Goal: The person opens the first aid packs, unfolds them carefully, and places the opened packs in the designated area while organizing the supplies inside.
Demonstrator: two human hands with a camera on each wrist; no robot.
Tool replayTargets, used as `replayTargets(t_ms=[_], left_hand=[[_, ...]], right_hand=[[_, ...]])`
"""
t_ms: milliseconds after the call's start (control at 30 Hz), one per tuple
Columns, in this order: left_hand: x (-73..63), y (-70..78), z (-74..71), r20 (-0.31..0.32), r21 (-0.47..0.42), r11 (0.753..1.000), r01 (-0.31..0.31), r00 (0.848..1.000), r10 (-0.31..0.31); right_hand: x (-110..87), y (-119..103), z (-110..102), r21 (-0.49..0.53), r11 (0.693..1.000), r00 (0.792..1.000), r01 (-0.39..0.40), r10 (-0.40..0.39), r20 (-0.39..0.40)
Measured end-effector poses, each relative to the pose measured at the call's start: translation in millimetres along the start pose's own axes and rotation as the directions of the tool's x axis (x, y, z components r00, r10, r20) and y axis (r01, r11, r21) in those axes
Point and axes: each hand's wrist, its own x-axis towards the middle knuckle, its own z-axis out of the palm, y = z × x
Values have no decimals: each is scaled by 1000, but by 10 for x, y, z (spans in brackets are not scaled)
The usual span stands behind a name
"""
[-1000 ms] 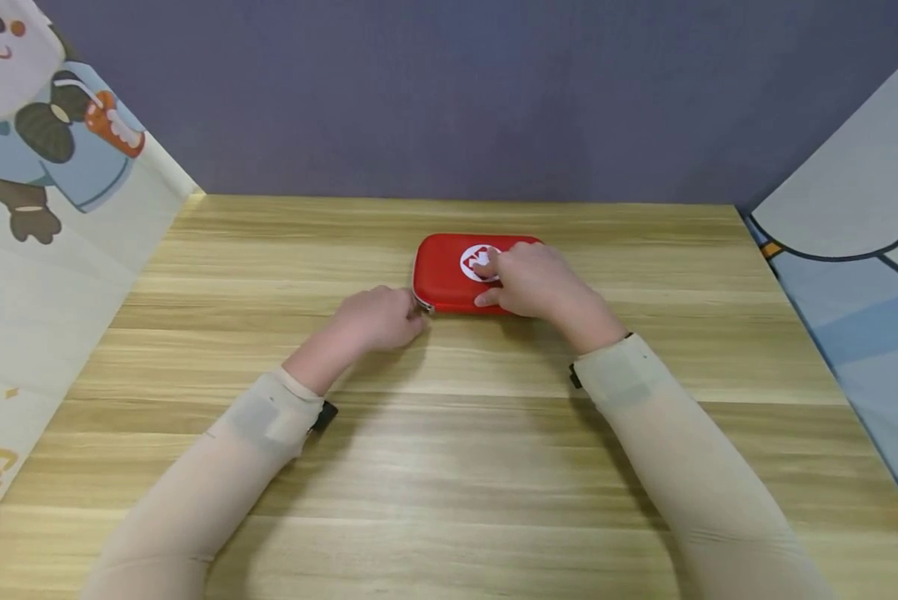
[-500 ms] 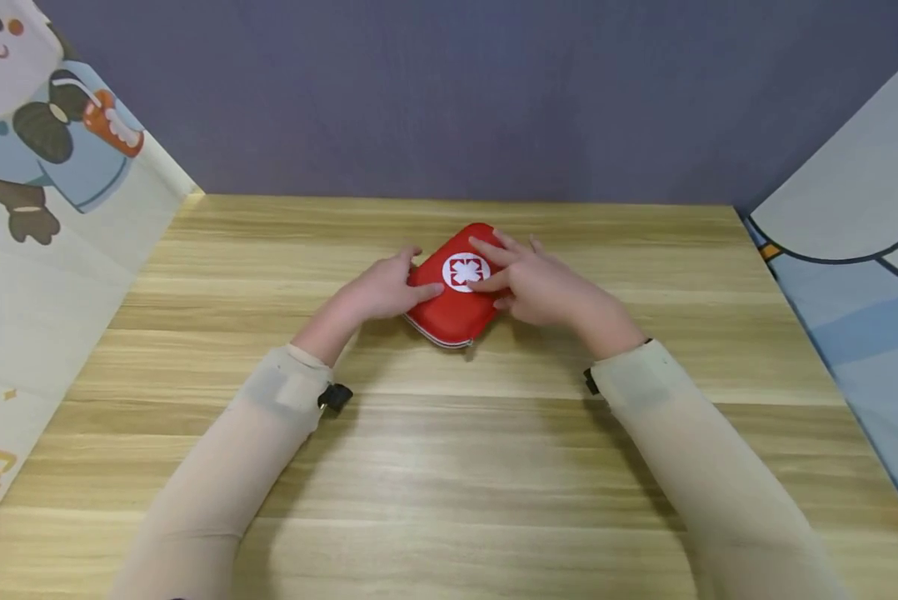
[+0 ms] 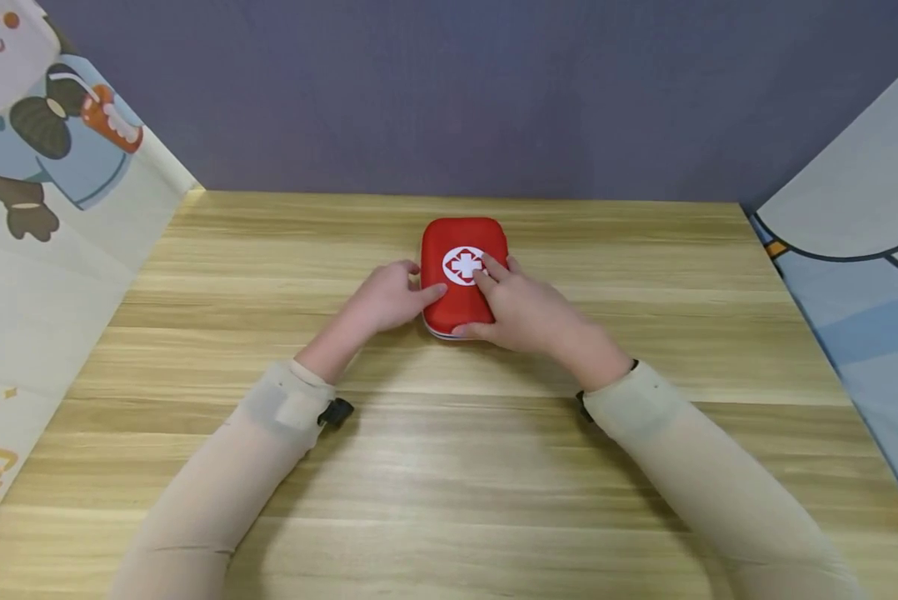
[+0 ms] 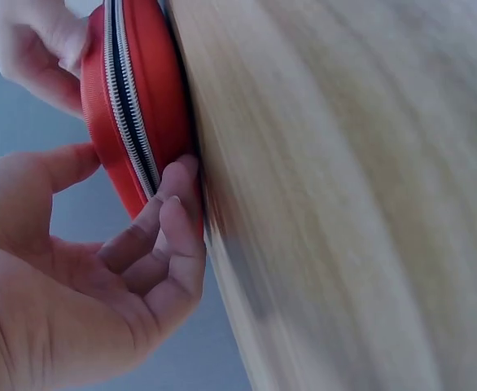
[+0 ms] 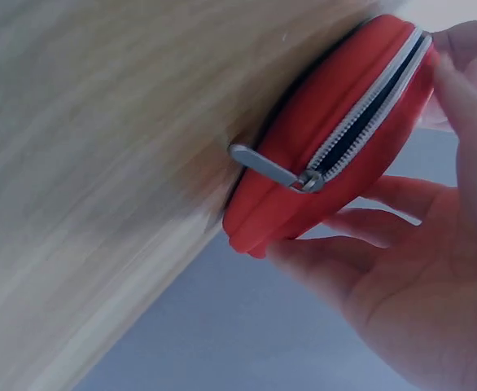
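A red, rounded rectangular case (image 3: 460, 237) was grasped at its left side by the left hand (image 3: 391, 298), whose thumb was laid on the lid; the lid was touched by the loosely spread fingers of the right hand (image 3: 533, 313), its thumb placed at the near edge. Silver-toothed zipper rows (image 4: 128, 98) and a metal pull (image 5: 264, 166) were exposed around the rim. The case was supported flat on a wood-grained tabletop (image 3: 419, 475), near the grey-blue wall (image 3: 449, 100).

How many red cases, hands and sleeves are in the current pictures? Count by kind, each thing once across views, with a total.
Red case: 1
Hands: 2 (left hand, right hand)
Sleeves: 2 (left sleeve, right sleeve)
Total: 5
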Motion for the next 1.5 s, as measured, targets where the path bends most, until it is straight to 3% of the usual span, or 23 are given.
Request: replayTargets(t_ms=[167,333,433,533,633,700,767,900,967,1033,1267,1500], left_hand=[[-14,-4,-8,9,-36,999,2,1000,-2],[-48,64,-28,-101,-54,998,-38,994,32],[-87,143,-28,-197,-66,993,-100,977,86],[-124,218,-20,-275,-83,978,-192,947,163],[-146,251,-12,-309,-74,959,-273,921,238],[-148,249,-7,-302,-38,953,-300,913,275],[-147,229,1,-269,30,957,-288,920,286],[-140,149,27,-178,172,965,-195,958,226],[-141,101,34,-143,213,965,-156,972,189],[-139,52,32,-125,221,966,-135,978,166],[-157,-99,0,-88,251,963,-98,988,124],[-200,-167,-61,-68,265,961,-80,993,101]], right_hand=[[-27,-28,36,32,999,1000,1,-1,-5],[-42,-40,34,49,999,999,15,-14,-31],[-58,-70,18,45,998,997,49,-46,-67],[-69,-104,-7,48,997,991,67,-61,-123],[-85,-115,-43,72,995,981,62,-47,-190],[-108,-97,-64,95,994,974,60,-38,-221],[-145,-64,-76,132,989,971,68,-35,-238],[-254,34,-92,241,967,960,88,-17,-280],[-315,97,-99,308,946,950,101,1,-313],[-360,168,-102,399,907,939,137,10,-344],[-535,418,-57,701,701,943,134,127,-307],[-681,616,-32,788,610,953,83,182,-241]])
